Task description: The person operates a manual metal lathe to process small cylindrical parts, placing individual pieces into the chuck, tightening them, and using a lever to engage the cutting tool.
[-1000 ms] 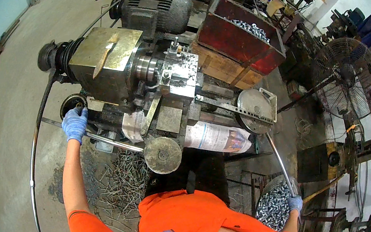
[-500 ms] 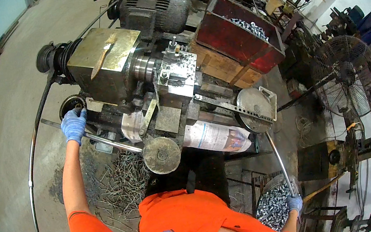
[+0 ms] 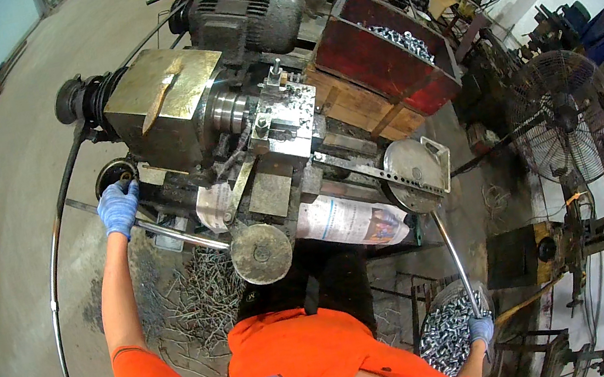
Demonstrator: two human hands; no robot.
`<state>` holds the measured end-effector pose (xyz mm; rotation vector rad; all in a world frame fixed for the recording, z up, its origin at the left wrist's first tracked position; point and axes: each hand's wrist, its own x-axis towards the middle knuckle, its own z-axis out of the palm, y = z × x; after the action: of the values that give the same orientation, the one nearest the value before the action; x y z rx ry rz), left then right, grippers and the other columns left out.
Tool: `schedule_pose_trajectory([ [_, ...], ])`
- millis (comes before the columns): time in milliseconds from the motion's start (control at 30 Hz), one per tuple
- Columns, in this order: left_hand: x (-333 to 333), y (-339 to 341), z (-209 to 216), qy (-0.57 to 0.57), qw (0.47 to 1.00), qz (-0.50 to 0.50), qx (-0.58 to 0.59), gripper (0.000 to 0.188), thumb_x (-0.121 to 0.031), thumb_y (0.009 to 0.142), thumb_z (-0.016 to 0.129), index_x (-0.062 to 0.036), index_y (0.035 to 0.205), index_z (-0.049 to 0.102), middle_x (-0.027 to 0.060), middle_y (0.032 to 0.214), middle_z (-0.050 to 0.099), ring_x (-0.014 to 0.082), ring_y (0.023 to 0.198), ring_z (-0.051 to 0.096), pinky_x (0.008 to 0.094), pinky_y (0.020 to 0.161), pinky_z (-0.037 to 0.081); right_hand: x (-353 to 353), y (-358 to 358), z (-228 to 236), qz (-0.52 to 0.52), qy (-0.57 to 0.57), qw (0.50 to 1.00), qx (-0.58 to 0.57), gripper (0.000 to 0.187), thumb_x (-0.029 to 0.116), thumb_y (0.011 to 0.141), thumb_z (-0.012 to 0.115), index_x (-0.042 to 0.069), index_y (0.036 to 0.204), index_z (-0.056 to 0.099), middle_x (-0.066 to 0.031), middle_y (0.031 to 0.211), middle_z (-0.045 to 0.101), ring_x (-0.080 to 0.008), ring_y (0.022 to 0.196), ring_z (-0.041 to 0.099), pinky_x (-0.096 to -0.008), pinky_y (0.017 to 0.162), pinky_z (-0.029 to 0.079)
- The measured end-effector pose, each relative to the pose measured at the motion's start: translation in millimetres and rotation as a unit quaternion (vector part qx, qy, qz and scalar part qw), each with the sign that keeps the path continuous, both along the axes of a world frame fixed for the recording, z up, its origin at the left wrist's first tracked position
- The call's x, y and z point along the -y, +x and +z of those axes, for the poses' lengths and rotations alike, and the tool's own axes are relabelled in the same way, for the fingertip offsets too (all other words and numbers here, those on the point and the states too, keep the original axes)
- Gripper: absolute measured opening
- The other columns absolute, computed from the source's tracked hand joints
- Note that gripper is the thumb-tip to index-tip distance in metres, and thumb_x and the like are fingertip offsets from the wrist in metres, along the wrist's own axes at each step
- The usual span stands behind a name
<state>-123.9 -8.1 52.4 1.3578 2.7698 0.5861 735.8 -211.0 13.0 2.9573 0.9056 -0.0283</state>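
My gloved left hand (image 3: 118, 209) is closed at the near edge of a dark round handwheel (image 3: 104, 177) on the left of a lathe-like machine. Its fingertips are partly hidden by the wheel and the glove. Low on the right, my gloved right hand (image 3: 481, 330) wraps round the lower end of a long steel lever (image 3: 450, 249). That lever runs up to a round metal disc (image 3: 411, 163). Between my arms stand the bright metal spindle (image 3: 231, 112) and the shiny tool block (image 3: 285, 120). A wooden-handled brush (image 3: 157, 107) lies on the brass-coloured headstock cover (image 3: 199, 97).
Beside my right hand is a container of small metal parts (image 3: 448, 336). A red bin (image 3: 385, 65) with similar parts stands behind the machine on a wooden crate (image 3: 355, 102). Metal shavings (image 3: 200, 295) cover the floor at left. A large fan (image 3: 565, 114) stands at right.
The view has shifted slightly, so the machine appears a little further left. Both hands keep their places on the handwheel and the lever.
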Motion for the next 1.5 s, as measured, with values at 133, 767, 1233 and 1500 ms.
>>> schedule_pose_trajectory([
  [133,-0.6,2.7,1.9,0.013,1.000,-0.014,-0.013,0.034,-0.040,0.082,0.058,-0.0094,0.094,0.068,0.0147,0.090,0.066,0.0314,0.086,0.062,0.0410,0.076,0.048,-0.3,-0.9,-2.2,-0.035,-0.019,0.999,0.014,0.044,0.032,0.062,0.068,-0.003,0.089,0.065,-0.0253,0.092,0.063,-0.0370,0.089,0.062,-0.0410,0.078,0.048],
  [767,-1.9,4.7,4.7,-0.010,1.000,0.002,0.008,0.035,-0.041,0.082,0.057,-0.0110,0.096,0.069,0.0140,0.091,0.066,0.0307,0.086,0.062,0.0405,0.077,0.048,5.0,-14.4,-0.7,-0.042,-0.019,0.998,0.047,0.046,0.041,0.067,0.070,-0.001,0.085,0.066,-0.0239,0.089,0.064,-0.0368,0.086,0.063,-0.0419,0.078,0.049],
  [1233,-0.8,0.0,-0.4,-0.007,1.000,0.005,0.001,0.034,-0.042,0.082,0.058,-0.0131,0.096,0.069,0.0127,0.091,0.066,0.0306,0.086,0.063,0.0405,0.076,0.048,4.4,-26.2,5.9,-0.027,-0.056,0.997,0.048,0.049,0.044,0.065,0.067,0.000,0.088,0.068,-0.0257,0.094,0.063,-0.0373,0.092,0.062,-0.0414,0.083,0.048],
  [1500,0.4,4.9,4.5,-0.013,1.000,-0.003,0.024,0.035,-0.041,0.082,0.057,-0.0109,0.095,0.069,0.0142,0.090,0.066,0.0314,0.085,0.062,0.0415,0.076,0.048,2.4,-43.3,19.1,-0.050,-0.043,0.997,0.051,0.046,0.040,0.065,0.069,0.002,0.090,0.067,-0.0214,0.096,0.064,-0.0359,0.091,0.062,-0.0413,0.082,0.049],
])
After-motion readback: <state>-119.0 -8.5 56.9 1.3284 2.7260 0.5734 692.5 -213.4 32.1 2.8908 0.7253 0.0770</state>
